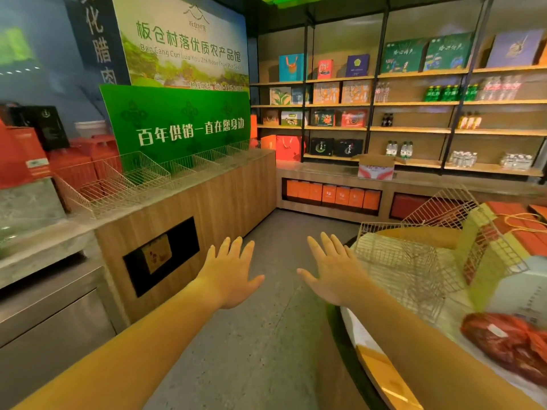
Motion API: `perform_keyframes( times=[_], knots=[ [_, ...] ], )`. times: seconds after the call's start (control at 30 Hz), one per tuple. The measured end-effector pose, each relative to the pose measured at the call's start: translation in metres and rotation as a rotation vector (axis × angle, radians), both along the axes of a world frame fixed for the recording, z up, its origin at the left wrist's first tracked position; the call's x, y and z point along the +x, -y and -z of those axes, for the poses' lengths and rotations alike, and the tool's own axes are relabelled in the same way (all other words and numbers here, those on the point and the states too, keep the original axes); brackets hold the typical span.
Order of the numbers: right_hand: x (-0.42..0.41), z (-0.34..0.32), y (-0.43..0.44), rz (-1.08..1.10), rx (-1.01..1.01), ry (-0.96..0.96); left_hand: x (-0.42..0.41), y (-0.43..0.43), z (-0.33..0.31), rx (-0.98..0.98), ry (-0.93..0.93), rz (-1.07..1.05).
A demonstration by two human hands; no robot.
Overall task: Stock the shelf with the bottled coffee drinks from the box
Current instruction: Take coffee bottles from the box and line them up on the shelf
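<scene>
My left hand [229, 272] and right hand [334, 270] are both stretched out ahead of me over the grey floor [266, 344], backs up, fingers straight and fanned apart, thumbs pointing toward each other; neither grips or touches anything, and the two are near each other but not in contact.

The box [376, 168] is well apart from my hands, at the far wall; it is a white and red carton with its flaps open, standing on the ledge at the foot of the shelf [414, 130]; I cannot see into it from here, so I cannot tell what it holds. On the shelf, two boards above the box, a few small dark bottles [387, 119] stand together; they are too small for me to say whether they are coffee drinks. Clear water bottles [399, 149] stand just above the box, and green bottles [450, 93] higher up to the right; gift cartons fill the left bays.

Under the ledge a row of orange boxes [331, 196] sits in a dark recess. On my left a wooden worktop [207, 202] carries wire baskets [142, 176] in front of a green sign [177, 122]; on my right a tilted wire basket [414, 261] and a red bag [509, 341] lie on a round stand.
</scene>
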State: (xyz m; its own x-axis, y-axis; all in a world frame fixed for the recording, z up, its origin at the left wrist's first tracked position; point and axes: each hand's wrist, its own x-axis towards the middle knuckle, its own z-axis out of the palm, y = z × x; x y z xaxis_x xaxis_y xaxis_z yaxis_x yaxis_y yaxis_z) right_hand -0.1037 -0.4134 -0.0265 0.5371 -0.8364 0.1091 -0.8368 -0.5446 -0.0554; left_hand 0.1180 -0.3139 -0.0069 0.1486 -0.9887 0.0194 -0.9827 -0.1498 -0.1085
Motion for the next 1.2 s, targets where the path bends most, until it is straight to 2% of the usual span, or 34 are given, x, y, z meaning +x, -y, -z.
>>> perform_keyframes(
  times=[0.4,0.8,1.2],
  knots=[
    [0.093,-0.005,0.263,0.032,0.084,-0.050,0.100,0.252,-0.004,0.012,-0.033,-0.012],
    [0.186,-0.002,0.509,0.239,0.091,-0.029,0.210,0.554,-0.005,0.001,0.030,0.204],
    [0.182,0.025,0.767,0.440,0.124,0.006,0.217,0.854,0.017,0.034,0.044,0.404]
  ],
)
